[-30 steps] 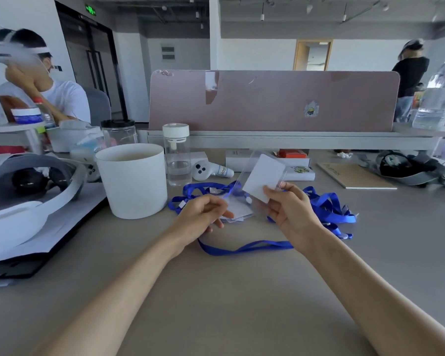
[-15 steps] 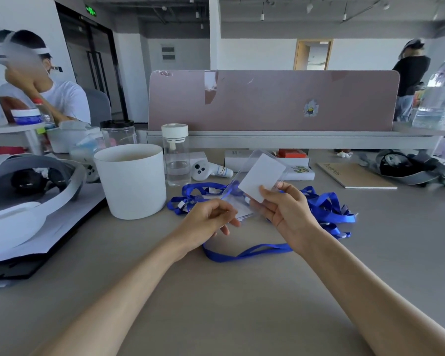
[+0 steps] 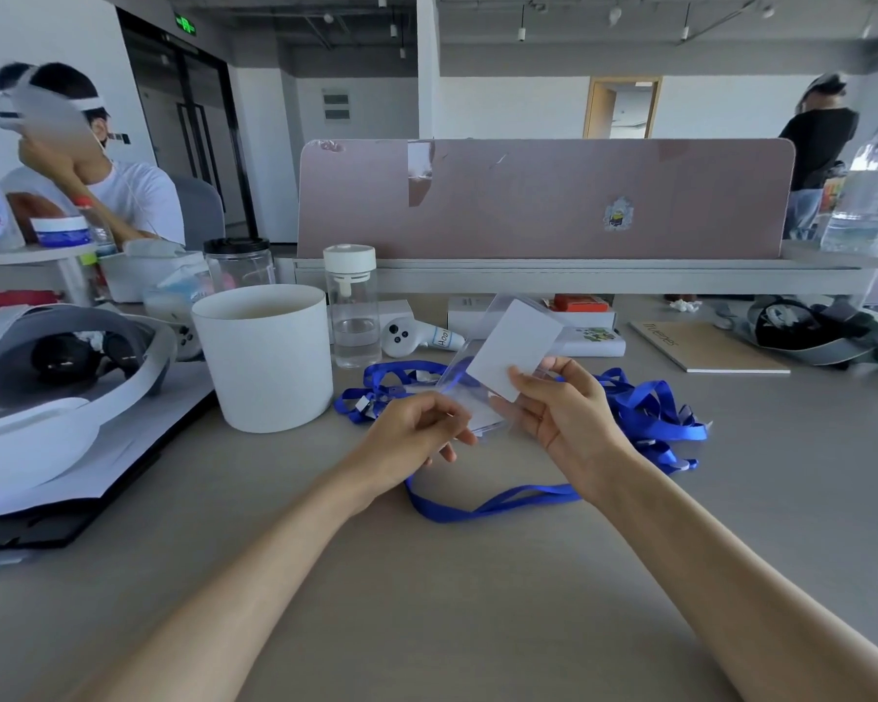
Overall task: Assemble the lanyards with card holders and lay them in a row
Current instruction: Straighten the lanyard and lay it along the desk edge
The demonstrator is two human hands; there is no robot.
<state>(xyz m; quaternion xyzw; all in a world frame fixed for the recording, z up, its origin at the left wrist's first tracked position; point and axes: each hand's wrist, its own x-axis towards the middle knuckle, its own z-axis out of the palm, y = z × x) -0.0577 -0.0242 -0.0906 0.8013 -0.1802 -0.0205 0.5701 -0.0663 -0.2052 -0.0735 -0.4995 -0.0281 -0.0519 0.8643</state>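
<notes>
My right hand pinches the white card at its lower corner, tilted above the table. My left hand grips the clear card holder just beside it, over the blue lanyards.

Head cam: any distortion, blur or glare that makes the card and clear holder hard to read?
Head view: wide-angle bowing, forearms stretched at the bottom edge; soft even daylight, no hard shadows; white card in the right hand is sharp; clear card holder held by the left hand is nearly invisible, only its edges show.
</notes>
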